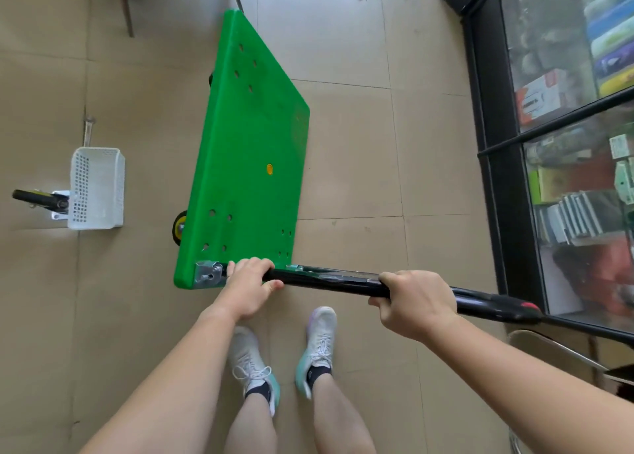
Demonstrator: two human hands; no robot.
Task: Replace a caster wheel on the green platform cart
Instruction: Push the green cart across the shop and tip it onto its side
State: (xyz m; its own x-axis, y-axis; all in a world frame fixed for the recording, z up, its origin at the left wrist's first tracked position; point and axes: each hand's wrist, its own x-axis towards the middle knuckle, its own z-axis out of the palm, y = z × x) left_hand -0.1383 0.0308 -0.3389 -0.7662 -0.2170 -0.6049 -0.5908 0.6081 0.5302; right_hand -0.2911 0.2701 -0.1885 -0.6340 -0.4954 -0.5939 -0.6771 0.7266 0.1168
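Note:
The green platform cart [247,151] is tipped up on its left side on the tiled floor, deck facing right. A black and yellow wheel [179,228] pokes out at its lower left edge; another dark wheel [210,79] shows further up. The black handle bar [329,279] runs rightward from the cart's near end. My left hand [249,283] grips the bar by the metal hinge bracket [207,274]. My right hand [413,301] grips the bar further right. A loose caster wheel [41,199] with a metal plate lies at far left.
A white perforated basket [96,187] stands next to the loose caster, with a metal wrench [87,130] on the floor behind it. A glass display cabinet [562,144] with a black frame lines the right side. Table legs [127,11] stand beyond the cart. My feet [284,357] are just behind the handle.

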